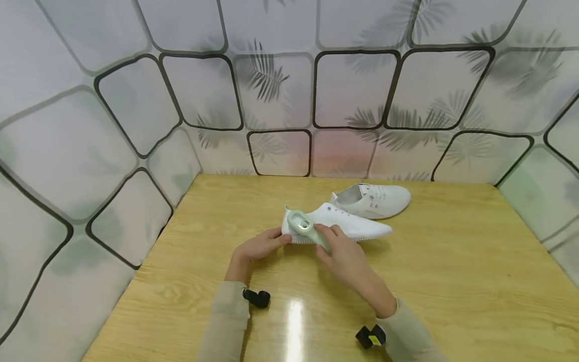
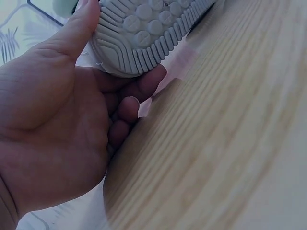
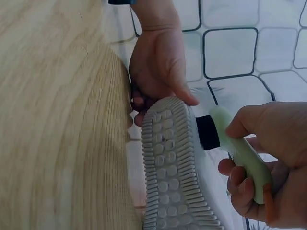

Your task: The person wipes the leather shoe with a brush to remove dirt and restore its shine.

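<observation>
A white shoe (image 1: 353,224) is tipped on its side, its ridged, studded sole (image 3: 170,167) turned toward the person. My left hand (image 1: 264,245) grips it by the heel, thumb on the near side and fingers beneath, as the left wrist view shows. In my right hand (image 1: 346,256) is a pale green scrubbing brush (image 3: 249,160), held by its handle. Its head, with dark bristles (image 3: 207,132), meets the shoe's side close to the heel. Behind lies the second white lace-up shoe (image 1: 384,201), upright and touched by neither hand.
Both shoes are on a wooden table (image 1: 452,271). A patterned curtain (image 1: 280,90) with dark outlines and leaf prints surrounds its back and sides. Small black devices (image 1: 258,298) are strapped at both wrists.
</observation>
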The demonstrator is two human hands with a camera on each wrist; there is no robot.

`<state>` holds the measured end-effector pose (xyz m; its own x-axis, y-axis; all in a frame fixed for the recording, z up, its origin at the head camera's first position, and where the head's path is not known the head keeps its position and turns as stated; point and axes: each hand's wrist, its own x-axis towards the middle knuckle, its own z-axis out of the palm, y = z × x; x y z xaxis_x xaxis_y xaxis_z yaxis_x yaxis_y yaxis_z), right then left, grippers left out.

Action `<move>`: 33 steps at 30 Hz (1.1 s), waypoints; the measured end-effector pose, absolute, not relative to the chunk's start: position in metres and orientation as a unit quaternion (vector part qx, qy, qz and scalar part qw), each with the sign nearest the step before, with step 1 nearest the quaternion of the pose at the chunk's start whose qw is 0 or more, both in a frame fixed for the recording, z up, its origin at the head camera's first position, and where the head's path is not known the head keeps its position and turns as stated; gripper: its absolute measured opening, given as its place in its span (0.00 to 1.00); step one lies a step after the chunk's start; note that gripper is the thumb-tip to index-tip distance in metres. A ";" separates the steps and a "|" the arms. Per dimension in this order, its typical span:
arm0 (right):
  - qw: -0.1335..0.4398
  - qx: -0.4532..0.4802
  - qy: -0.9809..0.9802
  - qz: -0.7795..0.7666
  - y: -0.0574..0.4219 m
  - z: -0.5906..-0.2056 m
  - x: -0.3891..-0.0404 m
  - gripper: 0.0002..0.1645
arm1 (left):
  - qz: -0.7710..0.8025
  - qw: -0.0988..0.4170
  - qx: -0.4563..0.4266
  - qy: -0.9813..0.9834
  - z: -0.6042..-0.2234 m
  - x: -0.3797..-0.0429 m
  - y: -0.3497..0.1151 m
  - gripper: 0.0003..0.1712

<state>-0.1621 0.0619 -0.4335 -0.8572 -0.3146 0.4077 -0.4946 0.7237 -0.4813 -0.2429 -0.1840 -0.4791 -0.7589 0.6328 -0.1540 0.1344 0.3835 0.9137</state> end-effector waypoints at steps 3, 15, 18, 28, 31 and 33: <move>0.140 0.209 -0.917 0.309 0.058 -0.434 -0.166 0.28 | 0.492 0.243 0.240 0.801 -0.476 -0.243 -0.188 0.39; 0.103 0.201 -0.923 0.312 0.058 -0.432 -0.167 0.28 | 0.515 0.248 0.255 0.780 -0.476 -0.246 -0.186 0.39; 0.089 0.217 -0.923 0.306 0.054 -0.433 -0.168 0.29 | 0.512 0.252 0.260 0.779 -0.474 -0.247 -0.185 0.38; 0.098 0.208 -0.928 0.293 0.054 -0.432 -0.159 0.28 | 0.510 0.256 0.274 0.774 -0.477 -0.246 -0.183 0.38; 0.097 0.220 -0.926 0.290 0.050 -0.436 -0.161 0.28 | 0.512 0.252 0.272 0.775 -0.478 -0.245 -0.184 0.39; 0.094 0.231 -0.924 0.288 0.048 -0.438 -0.162 0.28 | 0.513 0.250 0.277 0.773 -0.479 -0.245 -0.184 0.39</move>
<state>-0.1621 0.0476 -0.4376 -0.8753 -0.3736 0.3071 -0.4820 0.7270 -0.4891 -0.2452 -0.1840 -0.4787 -0.7219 0.6842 -0.1032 0.1711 0.3211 0.9315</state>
